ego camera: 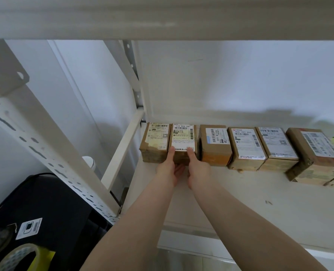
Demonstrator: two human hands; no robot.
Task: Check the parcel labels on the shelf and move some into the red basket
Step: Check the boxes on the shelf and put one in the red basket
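Note:
Several brown cardboard parcels with white labels stand in a row on the white shelf (240,202). Both my hands hold the second parcel from the left (183,137). My left hand (169,169) grips its front left corner with the thumb on the label. My right hand (198,171) grips its front right, thumb on top too. The leftmost parcel (156,143) touches it on the left; a third parcel (215,145) stands just to its right. No red basket is in view.
More parcels (246,149) continue rightwards to the frame edge. A white perforated shelf post (51,153) slants at left. A black bag (51,212) and a roll of yellow tape (23,257) lie at lower left. An upper shelf board (162,18) hangs overhead.

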